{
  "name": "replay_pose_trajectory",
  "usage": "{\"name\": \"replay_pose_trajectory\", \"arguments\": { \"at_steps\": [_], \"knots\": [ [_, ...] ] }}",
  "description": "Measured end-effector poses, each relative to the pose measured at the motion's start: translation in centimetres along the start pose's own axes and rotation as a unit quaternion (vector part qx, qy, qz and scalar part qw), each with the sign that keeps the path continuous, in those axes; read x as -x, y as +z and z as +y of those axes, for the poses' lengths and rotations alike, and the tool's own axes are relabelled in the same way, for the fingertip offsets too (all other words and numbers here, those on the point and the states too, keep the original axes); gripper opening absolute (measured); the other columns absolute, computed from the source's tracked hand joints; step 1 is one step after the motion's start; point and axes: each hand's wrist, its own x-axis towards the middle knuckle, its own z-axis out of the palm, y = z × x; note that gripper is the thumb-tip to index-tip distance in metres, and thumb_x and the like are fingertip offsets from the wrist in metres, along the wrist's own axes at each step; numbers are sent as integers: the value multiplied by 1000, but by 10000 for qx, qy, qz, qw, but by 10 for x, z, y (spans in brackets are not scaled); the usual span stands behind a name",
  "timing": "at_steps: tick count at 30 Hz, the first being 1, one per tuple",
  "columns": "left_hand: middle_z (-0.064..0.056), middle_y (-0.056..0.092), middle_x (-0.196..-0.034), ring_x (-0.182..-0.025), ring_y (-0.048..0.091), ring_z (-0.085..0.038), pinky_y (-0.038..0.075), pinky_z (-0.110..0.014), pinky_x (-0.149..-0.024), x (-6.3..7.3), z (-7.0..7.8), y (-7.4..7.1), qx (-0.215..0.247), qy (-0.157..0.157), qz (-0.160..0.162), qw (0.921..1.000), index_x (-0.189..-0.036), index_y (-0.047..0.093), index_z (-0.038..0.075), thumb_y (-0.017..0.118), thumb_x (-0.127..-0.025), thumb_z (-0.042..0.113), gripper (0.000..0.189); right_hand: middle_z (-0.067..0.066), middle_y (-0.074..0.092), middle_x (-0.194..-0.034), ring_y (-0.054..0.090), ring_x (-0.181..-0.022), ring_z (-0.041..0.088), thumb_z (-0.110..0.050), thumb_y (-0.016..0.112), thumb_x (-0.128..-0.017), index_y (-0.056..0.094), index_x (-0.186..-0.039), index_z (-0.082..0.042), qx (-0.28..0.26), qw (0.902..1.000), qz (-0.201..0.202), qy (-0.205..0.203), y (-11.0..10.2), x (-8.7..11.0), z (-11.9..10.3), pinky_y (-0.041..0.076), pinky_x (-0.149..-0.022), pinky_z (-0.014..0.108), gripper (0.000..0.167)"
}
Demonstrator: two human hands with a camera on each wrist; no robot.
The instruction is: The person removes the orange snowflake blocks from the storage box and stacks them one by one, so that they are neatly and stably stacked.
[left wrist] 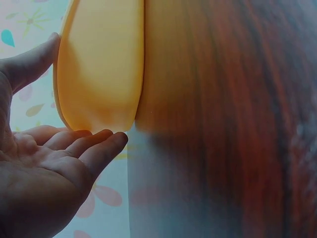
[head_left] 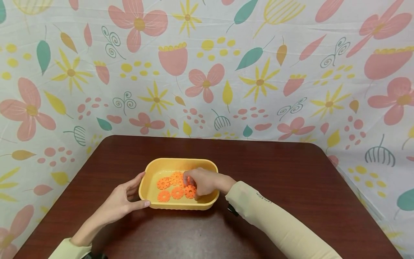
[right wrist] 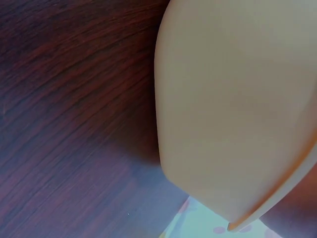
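A yellow plastic tub [head_left: 179, 206] sits on the table, several flat orange notched discs [head_left: 177, 193] lying on its bottom. At its left end my left hand [head_left: 124, 198] touches the rim, thumb by the near corner and fingers by the far one. In the left wrist view its nearly straight fingers [left wrist: 101, 151] rest against the tub's end wall [left wrist: 101, 64]. My right hand [head_left: 205, 181] reaches inside at the right end, fingers bent down among the discs; whether it pinches one is hidden. Only the tub's outer wall [right wrist: 233, 99] fills much of the right wrist view.
The dark brown wooden table [head_left: 275, 172] extends around the tub. Behind and beside it hangs a white cloth [head_left: 207, 43] printed with flowers and leaves. Pale sleeves [head_left: 271, 216] cover both forearms.
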Motion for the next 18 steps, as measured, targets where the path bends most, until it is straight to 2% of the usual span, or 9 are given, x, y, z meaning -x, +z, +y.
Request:
{"name": "replay_pose_trajectory", "arguments": {
  "at_steps": [7, 18],
  "knots": [
    [-21, 34, -166, -141, 48, -44, 54, -41, -99, -1, -1, 0, 47, 0, -14, 10000, -164, 30, -3, 89, -88, 23, 100, 1, 63, -92, 54, -81, 13, 12, 89, -73, 67, -104, -18, -9, 10000, -37, 46, -1, -1, 2, 47, -76, 26, 48],
    [-21, 33, -166, -142, 47, -43, 54, -35, -98, 0, -2, 0, 191, 1, -55, 9998, -164, 29, -2, 89, -87, 25, 102, 1, 65, -91, 55, -79, 12, 4, 93, -74, 72, -104, -15, -184, 9997, 93, -89, -1, 1, 2, 48, -75, 26, 41]
  ]
}}
